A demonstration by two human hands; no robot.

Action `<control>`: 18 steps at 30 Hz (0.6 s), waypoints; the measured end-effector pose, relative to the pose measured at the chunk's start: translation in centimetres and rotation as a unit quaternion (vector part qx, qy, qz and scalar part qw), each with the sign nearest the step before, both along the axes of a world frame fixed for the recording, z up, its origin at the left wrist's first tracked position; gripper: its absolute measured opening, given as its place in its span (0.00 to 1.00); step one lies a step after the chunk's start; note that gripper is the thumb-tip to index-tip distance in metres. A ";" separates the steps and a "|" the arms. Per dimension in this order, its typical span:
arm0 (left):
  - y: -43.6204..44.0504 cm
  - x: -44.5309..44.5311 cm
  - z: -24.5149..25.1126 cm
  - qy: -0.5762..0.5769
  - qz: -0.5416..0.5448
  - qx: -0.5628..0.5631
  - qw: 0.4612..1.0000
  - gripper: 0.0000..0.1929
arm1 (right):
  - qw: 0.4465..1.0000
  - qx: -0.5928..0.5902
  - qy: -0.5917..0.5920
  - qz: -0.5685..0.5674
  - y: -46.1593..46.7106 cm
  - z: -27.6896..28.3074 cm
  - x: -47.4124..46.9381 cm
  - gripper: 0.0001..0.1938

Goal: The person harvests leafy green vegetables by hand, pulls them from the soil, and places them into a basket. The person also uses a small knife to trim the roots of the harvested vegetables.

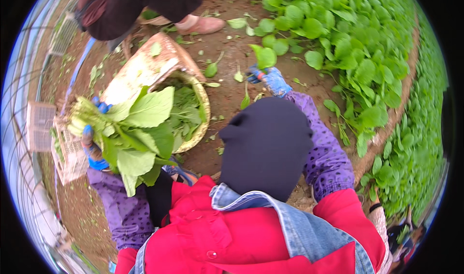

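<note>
My left hand (93,143), in a blue glove, holds a thick bunch of leafy greens (139,129) by the pale stems, with the broad leaves spreading to the right. Just right of the bunch, a round container with a yellowish rim (204,118) holds more loose greens. Beyond my dark-clothed knee (266,147), my right hand (273,81), in a soiled blue glove, is closed around a small leafy green (265,57) near the edge of the planted bed. A small red thing shows at its fingers; what it is cannot be told.
Dense green plants (362,56) grow at the right. A person in dark trousers (145,5) is at the top left, beside a soiled whitish sheet or sack (134,72). Plastic crates (40,127) stand at the left. Loose leaves lie on bare soil (224,96). Other people (406,237) are at the lower right.
</note>
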State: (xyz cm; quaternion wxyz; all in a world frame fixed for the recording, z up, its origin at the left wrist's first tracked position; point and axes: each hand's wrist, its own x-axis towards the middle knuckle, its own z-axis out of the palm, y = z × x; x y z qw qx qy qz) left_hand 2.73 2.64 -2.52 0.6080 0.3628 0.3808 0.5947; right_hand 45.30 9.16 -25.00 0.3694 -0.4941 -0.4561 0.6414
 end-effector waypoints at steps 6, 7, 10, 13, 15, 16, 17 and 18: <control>-0.6 -0.9 0.1 0.019 0.053 0.024 0.998 0.40 | 0.969 0.068 -0.077 0.227 3.7 3.0 -7.9 0.27; -0.7 -0.8 -0.1 0.012 0.037 0.030 0.999 0.39 | 0.978 0.039 -0.107 0.172 4.1 2.2 -6.5 0.26; -1.3 -3.3 -0.5 -0.024 -0.002 0.001 1.000 0.38 | 0.987 0.030 -0.155 0.036 1.5 -2.8 -1.1 0.17; -1.3 -4.7 -1.6 -0.054 -0.034 -0.011 0.998 0.38 | 0.911 0.040 -0.410 0.015 -3.4 -4.6 6.5 0.18; -1.2 -2.8 -1.8 -0.038 -0.013 -0.018 0.999 0.39 | 0.877 0.022 -0.479 -0.035 -6.9 -5.9 12.1 0.18; -0.8 -2.6 -1.9 -0.002 -0.007 -0.038 0.999 0.40 | 0.846 0.025 -0.531 -0.048 -8.4 -6.7 15.2 0.16; -0.2 -2.5 -2.1 0.010 -0.041 -0.022 0.999 0.39 | 0.813 0.028 -0.579 -0.058 -10.0 -7.6 18.2 0.14; 0.2 -2.6 -2.5 0.020 -0.072 -0.003 0.997 0.39 | 0.777 0.018 -0.627 -0.056 -11.5 -8.5 21.3 0.12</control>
